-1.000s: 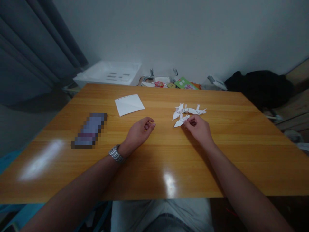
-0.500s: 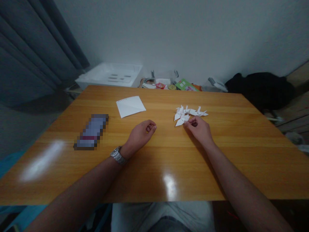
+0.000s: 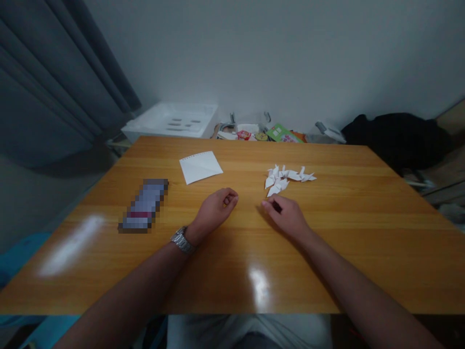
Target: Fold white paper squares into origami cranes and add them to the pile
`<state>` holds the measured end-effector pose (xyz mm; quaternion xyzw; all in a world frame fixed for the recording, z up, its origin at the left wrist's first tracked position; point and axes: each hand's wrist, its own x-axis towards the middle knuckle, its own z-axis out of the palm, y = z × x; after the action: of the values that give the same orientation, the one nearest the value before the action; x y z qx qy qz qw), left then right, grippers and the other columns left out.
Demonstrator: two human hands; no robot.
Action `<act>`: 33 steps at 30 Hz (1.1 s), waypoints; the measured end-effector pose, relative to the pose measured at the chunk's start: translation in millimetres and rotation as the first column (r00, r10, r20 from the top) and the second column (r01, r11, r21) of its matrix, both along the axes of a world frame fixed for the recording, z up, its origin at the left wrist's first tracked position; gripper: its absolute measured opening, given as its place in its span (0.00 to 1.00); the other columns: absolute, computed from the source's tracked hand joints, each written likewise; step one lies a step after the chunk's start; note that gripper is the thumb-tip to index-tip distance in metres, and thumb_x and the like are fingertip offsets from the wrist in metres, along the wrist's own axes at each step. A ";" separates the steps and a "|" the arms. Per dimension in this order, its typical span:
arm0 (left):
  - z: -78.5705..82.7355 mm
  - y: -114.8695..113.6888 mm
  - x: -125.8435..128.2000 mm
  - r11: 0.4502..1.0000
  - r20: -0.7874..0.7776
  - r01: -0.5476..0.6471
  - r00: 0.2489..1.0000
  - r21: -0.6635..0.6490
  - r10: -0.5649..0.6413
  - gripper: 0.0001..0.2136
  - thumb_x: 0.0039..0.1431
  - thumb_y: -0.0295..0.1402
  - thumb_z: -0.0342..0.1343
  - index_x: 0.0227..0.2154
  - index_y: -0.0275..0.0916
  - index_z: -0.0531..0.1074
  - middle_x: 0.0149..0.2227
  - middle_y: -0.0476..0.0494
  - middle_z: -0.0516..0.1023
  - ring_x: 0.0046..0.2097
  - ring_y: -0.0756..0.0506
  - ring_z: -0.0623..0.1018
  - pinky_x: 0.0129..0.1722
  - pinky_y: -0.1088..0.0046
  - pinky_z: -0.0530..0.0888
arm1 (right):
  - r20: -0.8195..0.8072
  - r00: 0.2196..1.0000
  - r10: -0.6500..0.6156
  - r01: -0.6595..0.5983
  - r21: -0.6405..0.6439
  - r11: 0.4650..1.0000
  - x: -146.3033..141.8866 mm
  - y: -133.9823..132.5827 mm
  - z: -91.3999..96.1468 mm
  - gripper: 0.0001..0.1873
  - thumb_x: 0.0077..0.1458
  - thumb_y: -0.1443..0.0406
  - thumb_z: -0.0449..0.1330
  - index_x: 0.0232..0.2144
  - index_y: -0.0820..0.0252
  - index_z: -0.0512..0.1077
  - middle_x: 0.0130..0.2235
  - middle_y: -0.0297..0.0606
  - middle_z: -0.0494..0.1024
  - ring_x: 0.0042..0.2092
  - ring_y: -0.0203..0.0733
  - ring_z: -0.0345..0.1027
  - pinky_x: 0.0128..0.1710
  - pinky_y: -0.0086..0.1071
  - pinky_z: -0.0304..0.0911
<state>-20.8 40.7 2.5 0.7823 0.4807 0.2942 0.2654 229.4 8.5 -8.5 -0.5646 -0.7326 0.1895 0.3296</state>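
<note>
A small cluster of white folded paper cranes [image 3: 285,177] lies on the wooden table [image 3: 341,228], right of centre. My right hand [image 3: 286,216] rests on the table just below the cranes, clear of them, with its fingers loosely curled and nothing in them. Resting to the left of it, my left hand [image 3: 215,211] is a loose fist, a metal watch [image 3: 181,241] on its wrist. I see nothing inside that fist. A white paper sheet [image 3: 200,166] lies flat further back, beyond the left hand.
A pixelated dark oblong object [image 3: 144,205] lies on the table's left part. Behind the table stand a white plastic tray [image 3: 170,119], coloured clutter [image 3: 259,133] and a black bag [image 3: 397,135] against the wall. A dark curtain [image 3: 51,82] hangs at the left.
My right hand let go of the crane it was pinching and drew back toward me. The left hand stayed put. The view tilted slightly, shifting everything down in the picture.
</note>
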 end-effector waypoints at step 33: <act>0.0 94.7 -99.7 0.987 -0.340 -0.063 0.934 0.145 0.110 0.17 0.67 0.42 0.52 0.53 0.40 0.74 0.59 0.40 0.76 0.58 0.39 0.76 0.61 0.60 0.70 | -0.111 0.993 0.037 -0.053 -0.146 0.988 -7.8 3.9 -14.0 0.21 0.65 0.51 0.55 0.26 0.57 0.67 0.24 0.30 0.68 0.27 0.36 0.61 0.28 0.29 0.51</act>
<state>-120.4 135.4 2.5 0.8158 0.5334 0.1942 0.1108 221.6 12.4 -22.5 -0.5596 -0.7103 0.2811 0.3213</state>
